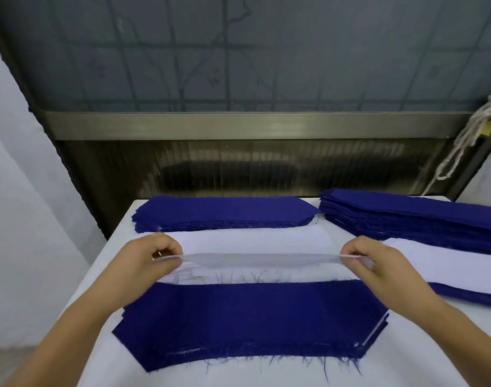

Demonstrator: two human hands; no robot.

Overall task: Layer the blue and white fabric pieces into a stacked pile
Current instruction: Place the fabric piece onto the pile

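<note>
While both forearms reach forward over the white table [104, 263], the left hand [143, 261] and right hand [378, 263] each pinch one end of a thin white fabric piece [255, 259] — thumb against curled fingers — stretching it taut and level above the near blue stack [249, 319]. Just beyond lies a white sheet [252, 241], then another blue stack [224, 213]; a taller blue pile [414, 219] sits to the right, cut off by the frame edge. How many layers each stack holds is hard to make out.
</note>
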